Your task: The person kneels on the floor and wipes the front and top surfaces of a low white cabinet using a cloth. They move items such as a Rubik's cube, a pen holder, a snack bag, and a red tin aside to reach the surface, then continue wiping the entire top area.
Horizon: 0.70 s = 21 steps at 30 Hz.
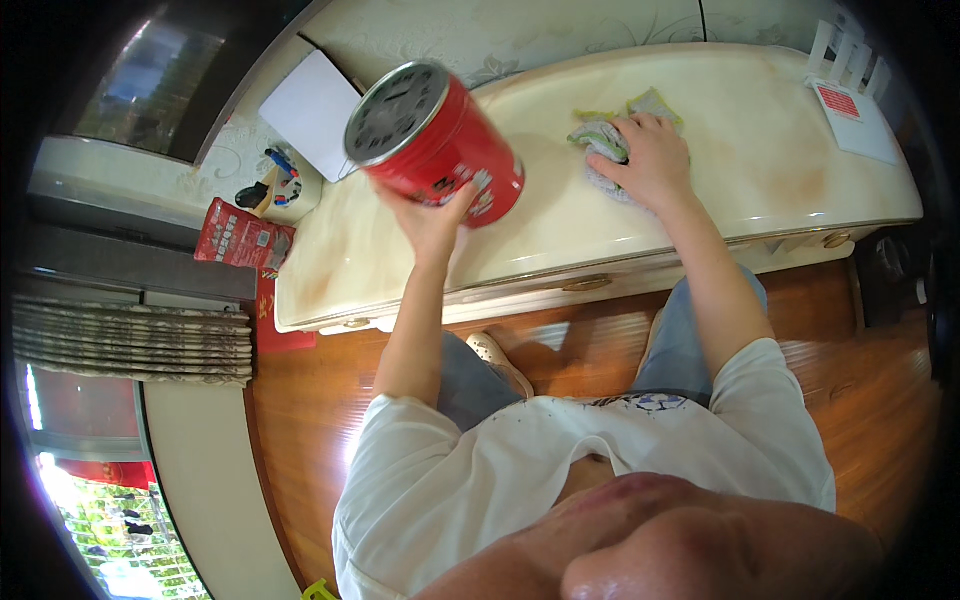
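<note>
My left hand (426, 225) grips a large red cylindrical tin (480, 142) from its near side. The tin is tilted, with its dark, patterned round end (397, 112) turned up and to the left, and its side bears writing. It looks raised over the cream cabinet top (525, 262), slightly blurred. To the right, my right hand (656, 161) presses a crumpled grey cleaning cloth (604, 154) with green and yellow edging onto that surface. Part of the cloth lies hidden beneath the palm and fingers.
A white router (855, 120) with upright antennas stands at the cabinet's right end. On the left are a pen holder (300, 196), a red packet (244, 238) and a white panel (311, 112). A dark television-like screen (157, 82) is at upper left. Drawer handles (587, 283) line the cabinet front.
</note>
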Available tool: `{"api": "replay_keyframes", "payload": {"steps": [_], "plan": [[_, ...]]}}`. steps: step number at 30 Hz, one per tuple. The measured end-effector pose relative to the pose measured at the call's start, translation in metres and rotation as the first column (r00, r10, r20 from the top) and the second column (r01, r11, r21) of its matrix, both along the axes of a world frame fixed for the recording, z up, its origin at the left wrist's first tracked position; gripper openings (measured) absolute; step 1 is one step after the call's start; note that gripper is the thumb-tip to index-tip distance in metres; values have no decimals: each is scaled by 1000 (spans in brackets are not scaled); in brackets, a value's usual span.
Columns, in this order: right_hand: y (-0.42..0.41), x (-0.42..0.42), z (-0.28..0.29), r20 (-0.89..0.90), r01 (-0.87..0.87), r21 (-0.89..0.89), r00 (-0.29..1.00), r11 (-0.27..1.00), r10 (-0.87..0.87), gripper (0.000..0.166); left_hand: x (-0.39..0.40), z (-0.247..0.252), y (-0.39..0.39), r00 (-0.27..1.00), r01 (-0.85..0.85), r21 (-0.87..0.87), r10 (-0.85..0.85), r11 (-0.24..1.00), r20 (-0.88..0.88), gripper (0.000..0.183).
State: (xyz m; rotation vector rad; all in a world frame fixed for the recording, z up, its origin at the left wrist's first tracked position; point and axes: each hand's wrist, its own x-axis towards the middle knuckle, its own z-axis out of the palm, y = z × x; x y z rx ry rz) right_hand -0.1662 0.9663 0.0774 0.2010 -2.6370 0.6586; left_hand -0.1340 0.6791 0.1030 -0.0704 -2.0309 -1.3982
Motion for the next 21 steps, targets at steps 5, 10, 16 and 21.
{"api": "replay_keyframes", "payload": {"steps": [5,10,16,21], "plan": [[0,0,3,47,11,19,999,1000,-12,57,51,-7,-62,997,-46,26,47,999,-68,113],[1,-1,-5,-107,-107,-60,989,992,100,61,64,-9,-129,984,-168,-67,163,984,-71,116],[-21,14,8,50,-356,130,934,925,353,55,70,3,-147,861,-482,-276,390,832,-327,125],[-92,-6,10,51,-559,118,829,821,557,44,81,14,-74,788,44,-477,-324,878,-524,86]]}}
